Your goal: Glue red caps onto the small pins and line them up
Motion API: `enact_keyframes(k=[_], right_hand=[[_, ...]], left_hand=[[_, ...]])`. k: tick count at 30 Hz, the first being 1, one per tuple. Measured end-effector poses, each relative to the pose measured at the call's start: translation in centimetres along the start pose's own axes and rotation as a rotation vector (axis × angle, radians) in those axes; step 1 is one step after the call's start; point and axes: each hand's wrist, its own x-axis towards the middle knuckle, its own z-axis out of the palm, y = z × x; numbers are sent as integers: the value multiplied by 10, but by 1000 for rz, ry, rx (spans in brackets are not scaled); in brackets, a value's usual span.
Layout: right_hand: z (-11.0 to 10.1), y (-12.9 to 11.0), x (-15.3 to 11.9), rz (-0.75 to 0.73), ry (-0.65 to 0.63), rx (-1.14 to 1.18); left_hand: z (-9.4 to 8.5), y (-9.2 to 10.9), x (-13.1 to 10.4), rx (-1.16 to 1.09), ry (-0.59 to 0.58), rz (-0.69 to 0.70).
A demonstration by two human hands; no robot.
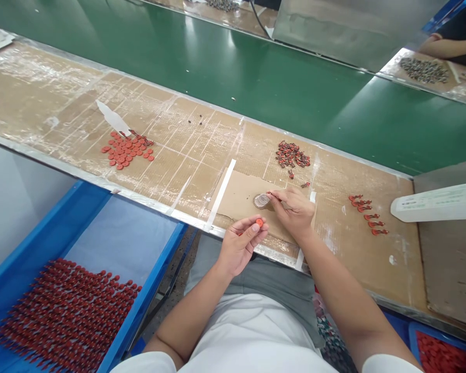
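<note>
One red disc [259,223] is pinched by the left hand [236,246], fingers curled, bodyward of the round dish [261,201]; one tiny red piece [269,194] is pinched by the right hand [296,211] beside it; fine fingertip control seems needed.

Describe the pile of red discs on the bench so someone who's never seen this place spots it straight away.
Find the long brown workbench beside the green belt. On its left half, at the tip of a pointed white strip, lies the pile of discs. It is mostly flat, round and orange-red, unlike the darker heap near the right hand.
</note>
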Motion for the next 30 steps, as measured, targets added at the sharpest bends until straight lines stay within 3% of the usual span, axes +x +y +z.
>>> enact_keyframes(k=[4, 8, 12, 17, 20, 24, 30], right_hand=[[1, -8, 1, 147, 88, 96], [-5, -19, 8, 520, 253, 490], [-23, -37, 14, 819, 107, 881], [-47, -67, 11, 983, 20, 1165], [-55, -78, 7, 988, -26, 1200], [-56, -85, 1, 894, -31, 1051], [-50, -97, -19, 542, 221, 738]], left_hand=[[1, 1, -1, -5, 5, -1], [3, 3, -2, -11, 44, -6], [9, 5, -5, -12, 96, -6], [22, 8, -12, -6, 69, -9], [30, 9, -17, 4, 35, -14], [37, 11, -23, 18, 17, -14], [40, 9, -26, 21, 0, 10]])
